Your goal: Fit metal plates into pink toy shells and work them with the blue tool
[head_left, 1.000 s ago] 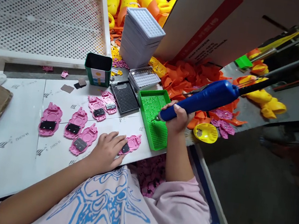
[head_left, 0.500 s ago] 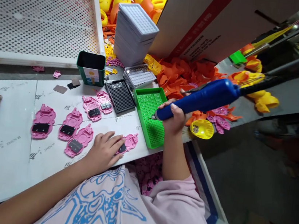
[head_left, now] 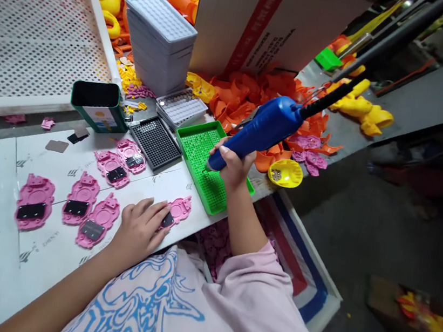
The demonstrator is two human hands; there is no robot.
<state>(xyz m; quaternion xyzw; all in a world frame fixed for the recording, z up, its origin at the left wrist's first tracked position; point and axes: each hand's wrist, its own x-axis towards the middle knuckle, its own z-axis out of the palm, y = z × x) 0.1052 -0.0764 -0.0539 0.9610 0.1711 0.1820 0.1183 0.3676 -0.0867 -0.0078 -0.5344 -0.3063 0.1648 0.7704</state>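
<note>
My right hand (head_left: 238,165) is wrapped round a blue electric screwdriver (head_left: 261,130). Its tip points down over the green perforated tray (head_left: 199,157); whether it touches the tray I cannot tell. Near the table's front edge, my left hand (head_left: 140,226) holds a pink plastic part (head_left: 181,208) against the surface. The fingers cover that part's left side and some of its black plate. Several similar pink parts (head_left: 36,193) lie to the left, each with a black or dark grey plate on it.
Beside the green tray are a black perforated tray (head_left: 155,143) and stacked white trays (head_left: 158,43). A dark green tin (head_left: 96,108) stands by a white crate (head_left: 37,44). Orange pieces (head_left: 251,91) are heaped at the back, with a yellow cup (head_left: 286,173) of small metal bits to the right.
The view has shifted, moving the scene leftward. The screwdriver has come lower, its tip still over the green tray. My left hand stays on the same pink part.
</note>
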